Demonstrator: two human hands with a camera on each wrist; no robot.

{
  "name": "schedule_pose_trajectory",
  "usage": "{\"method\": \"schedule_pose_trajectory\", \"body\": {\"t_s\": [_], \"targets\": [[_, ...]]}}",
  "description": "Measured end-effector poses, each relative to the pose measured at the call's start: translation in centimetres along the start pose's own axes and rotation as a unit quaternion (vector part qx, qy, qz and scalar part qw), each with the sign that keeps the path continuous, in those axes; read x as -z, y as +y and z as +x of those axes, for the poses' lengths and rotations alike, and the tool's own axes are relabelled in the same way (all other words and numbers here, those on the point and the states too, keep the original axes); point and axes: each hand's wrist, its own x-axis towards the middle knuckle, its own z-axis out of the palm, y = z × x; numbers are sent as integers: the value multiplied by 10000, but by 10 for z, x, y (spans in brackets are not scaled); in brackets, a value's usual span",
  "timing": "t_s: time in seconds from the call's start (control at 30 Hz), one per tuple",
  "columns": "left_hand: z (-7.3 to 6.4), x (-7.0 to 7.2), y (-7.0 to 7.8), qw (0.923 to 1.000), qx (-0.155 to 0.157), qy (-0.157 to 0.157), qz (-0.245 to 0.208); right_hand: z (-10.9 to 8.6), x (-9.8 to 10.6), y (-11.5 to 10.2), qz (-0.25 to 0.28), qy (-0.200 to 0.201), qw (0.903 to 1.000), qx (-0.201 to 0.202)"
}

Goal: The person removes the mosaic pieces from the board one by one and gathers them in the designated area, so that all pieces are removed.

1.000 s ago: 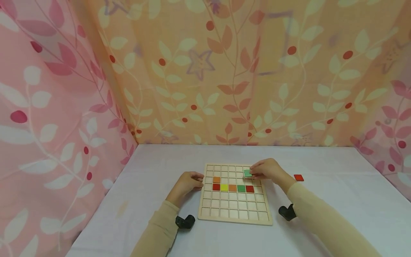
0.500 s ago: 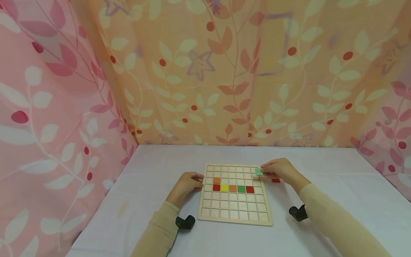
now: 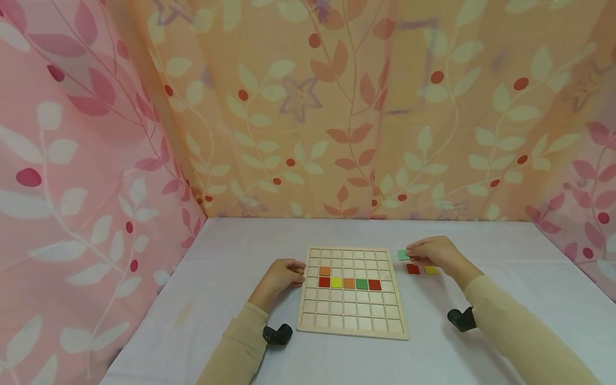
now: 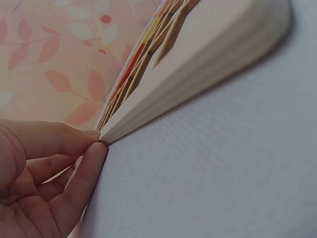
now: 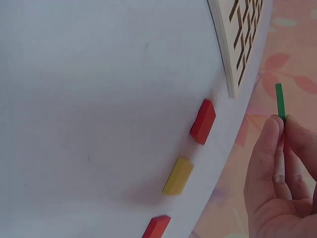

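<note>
A square wooden grid board (image 3: pixel 357 323) lies on the table, with a row of red, yellow, orange and green tiles set in it and one orange tile (image 3: pixel 324 271) above the row's left end. My left hand (image 3: pixel 281 277) is at the board's left edge; its thumb and a finger pinch that edge in the left wrist view. To the right of the board, my right hand (image 3: pixel 435 251) pinches a green square tile (image 5: pixel 280 100) between thumb and fingers, raised off the table. Below it lie a red tile (image 3: pixel 413 269) and a yellow tile (image 3: pixel 431 270).
Another red tile (image 5: pixel 157 227) lies past the yellow one in the right wrist view. The white-covered table (image 3: pixel 250 240) meets floral curtains (image 3: pixel 289 176) at the back and left. Black wrist devices (image 3: pixel 277 335) sit at both sleeves.
My right hand has carried the green tile rightward from over the board's upper right to beyond its edge. The red and yellow tiles beneath have come into sight. My left hand stays put.
</note>
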Motion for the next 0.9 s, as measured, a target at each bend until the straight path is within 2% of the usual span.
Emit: {"method": "schedule_pose_trajectory", "body": {"t_s": [0.2, 0.43, 0.6, 0.9], "targets": [[0, 0, -1, 10000, -6, 9, -3, -2, 12, 3, -7, 74, 9999, -156], [1, -1, -1, 10000, -53, 2, 20, -3, 24, 7, 49, 8, 9999, -152], [2, -1, -1, 10000, -79, -27, 3, -3, 38, 13, 70, -96, 9995, -291], [2, 0, -2, 10000, -66, 10, 28, -5, 62, 22, 317, -45, 9988, -361]]}}
